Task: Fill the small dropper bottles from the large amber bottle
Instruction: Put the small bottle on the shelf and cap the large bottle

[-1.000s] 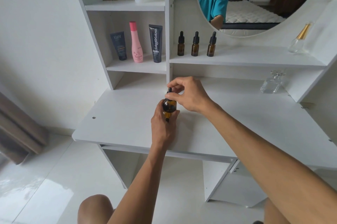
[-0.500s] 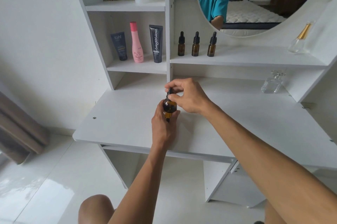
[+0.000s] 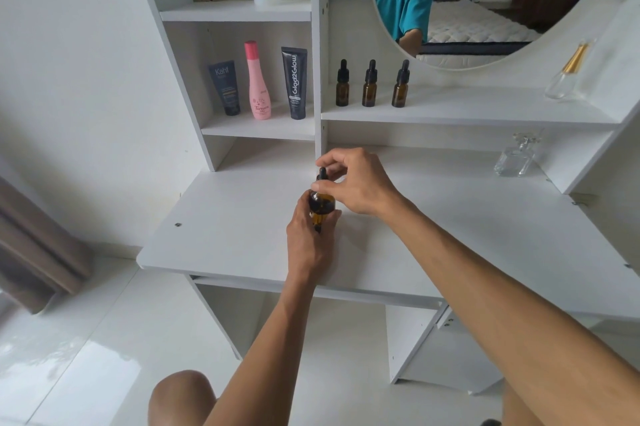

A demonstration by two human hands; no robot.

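Right now my left hand [image 3: 308, 238] wraps around the lower body of the large amber bottle [image 3: 322, 205], holding it upright over the white vanity desk [image 3: 450, 224], while my right hand [image 3: 356, 183] pinches its black dropper cap [image 3: 322, 174] between thumb and curled fingers. At twelve o'clock from the bottle, on the shelf [image 3: 485, 110] under the round mirror [image 3: 485, 9], three small dropper bottles [image 3: 370, 84] stand capped in a row. At ten o'clock sit a pink bottle [image 3: 258, 82] between two dark tubes [image 3: 294, 82].
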